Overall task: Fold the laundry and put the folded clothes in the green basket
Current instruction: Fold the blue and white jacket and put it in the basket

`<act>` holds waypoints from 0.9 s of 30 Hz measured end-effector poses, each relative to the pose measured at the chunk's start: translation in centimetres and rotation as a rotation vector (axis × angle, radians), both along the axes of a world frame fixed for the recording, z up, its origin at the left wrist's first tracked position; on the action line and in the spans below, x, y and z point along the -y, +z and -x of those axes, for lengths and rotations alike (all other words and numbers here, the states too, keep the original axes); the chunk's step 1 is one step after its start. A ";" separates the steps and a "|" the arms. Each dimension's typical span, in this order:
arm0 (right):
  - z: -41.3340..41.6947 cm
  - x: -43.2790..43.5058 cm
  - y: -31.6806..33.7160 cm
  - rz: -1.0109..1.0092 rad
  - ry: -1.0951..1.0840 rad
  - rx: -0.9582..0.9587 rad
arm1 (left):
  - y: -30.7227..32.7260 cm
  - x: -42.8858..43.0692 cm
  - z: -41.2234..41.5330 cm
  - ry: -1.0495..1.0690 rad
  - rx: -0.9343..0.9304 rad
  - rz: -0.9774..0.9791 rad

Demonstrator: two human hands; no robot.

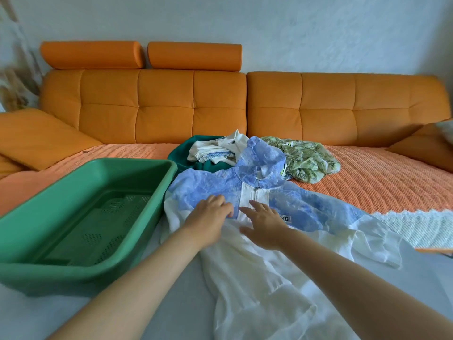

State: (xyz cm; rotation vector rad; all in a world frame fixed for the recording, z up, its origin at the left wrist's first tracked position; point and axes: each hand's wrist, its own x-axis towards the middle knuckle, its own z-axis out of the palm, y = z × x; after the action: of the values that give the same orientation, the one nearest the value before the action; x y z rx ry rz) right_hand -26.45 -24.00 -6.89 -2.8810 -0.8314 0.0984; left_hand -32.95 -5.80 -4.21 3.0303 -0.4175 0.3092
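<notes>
The task seems to be only beginning: the left hand (210, 217) and right hand (266, 224) are pressing open-fingered on the unfolded jacket (210, 185); the green basket (81, 166) is standing empty, other clothes (306, 160) waiting.

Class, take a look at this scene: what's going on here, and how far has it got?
A person has a thin blue-and-white hooded zip jacket spread out before them, with the left hand and right hand both resting on its chest beside the zip. The green plastic basket to the left holds no clothes yet. Behind the jacket, a crumpled pile of white, dark green and leaf-print garments lies unfolded.
</notes>
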 end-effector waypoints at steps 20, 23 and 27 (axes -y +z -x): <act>11.4 2.7 2.5 -0.572 -0.037 -0.572 | 2.1 -1.0 10.2 0.057 -0.551 0.013; 12.4 2.2 2.4 -0.658 0.015 -0.759 | 3.4 -2.5 11.6 0.160 -0.688 -0.237; 13.9 1.4 1.6 -0.633 0.087 -0.789 | 3.6 -1.9 12.9 0.217 -0.527 -0.250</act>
State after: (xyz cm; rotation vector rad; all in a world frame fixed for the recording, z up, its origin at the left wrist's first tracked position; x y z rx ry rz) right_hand -40.31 -25.38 -5.32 -1.9526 -0.6533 0.7639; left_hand -45.88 -3.93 -0.62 3.2207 -0.0907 -0.5659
